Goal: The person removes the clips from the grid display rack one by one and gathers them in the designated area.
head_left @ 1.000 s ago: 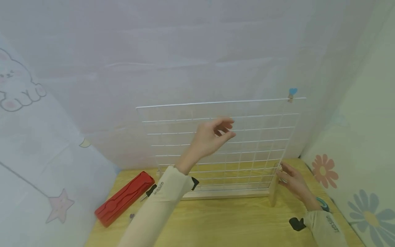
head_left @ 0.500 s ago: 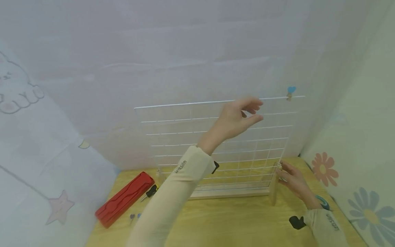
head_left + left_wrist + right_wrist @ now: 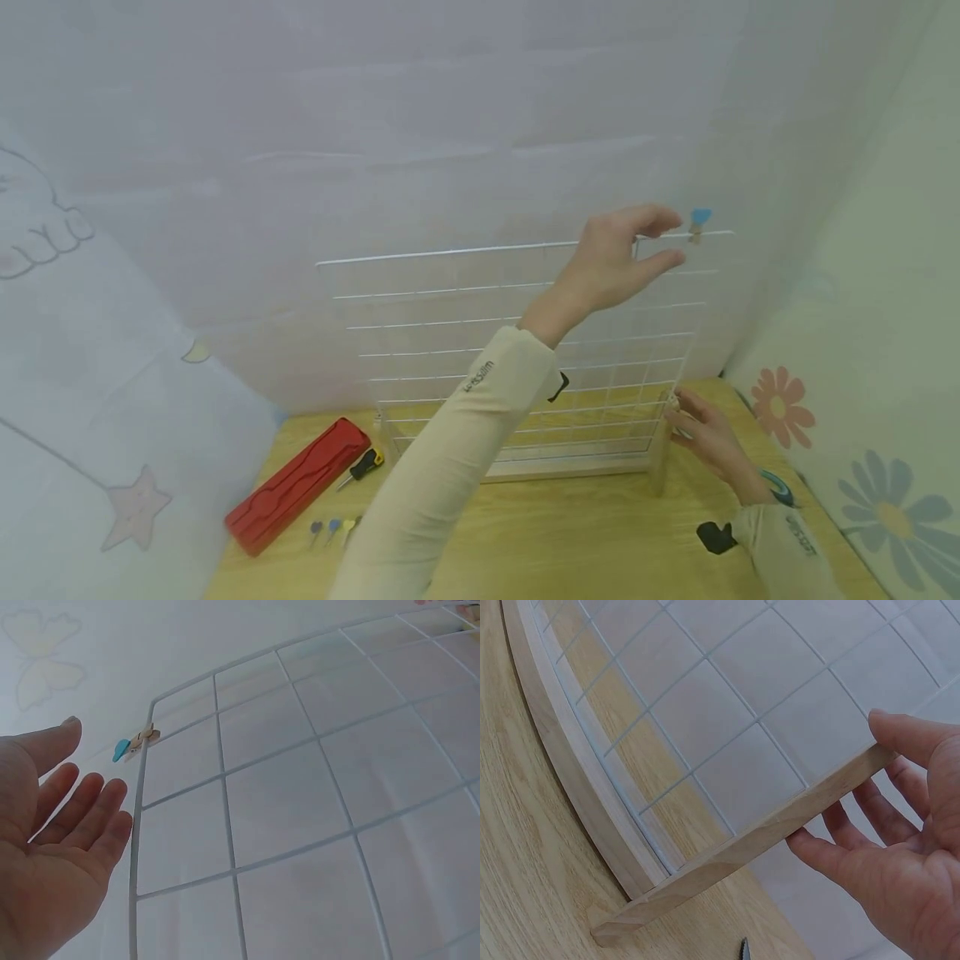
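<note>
In the head view my left hand (image 3: 611,258) is raised at the top right of a white wire grid (image 3: 223,776), fingers and thumb spread apart. A small wooden clothespin with a blue heart (image 3: 700,218) sits on the grid's top wire, just beyond the fingertips. The left wrist view shows the hand's fingers loosely bent, with nothing between them and the thumb. My right hand (image 3: 708,437) grips the upper end of the wooden side post (image 3: 735,850), thumb on one side and fingers on the other. The grid stands upright in a wooden base bar (image 3: 570,469).
A red tray-like case (image 3: 300,487) lies at the table's left, beside a black-and-yellow screwdriver (image 3: 365,463). Several small heart-topped pieces (image 3: 333,526) lie in front of it. A teal curved object (image 3: 777,487) is behind the right wrist. Printed cloth walls surround the table.
My left hand has moved right and up across the grid to near the blue-heart clothespin. The right hand stays on the post. The view has shifted slightly.
</note>
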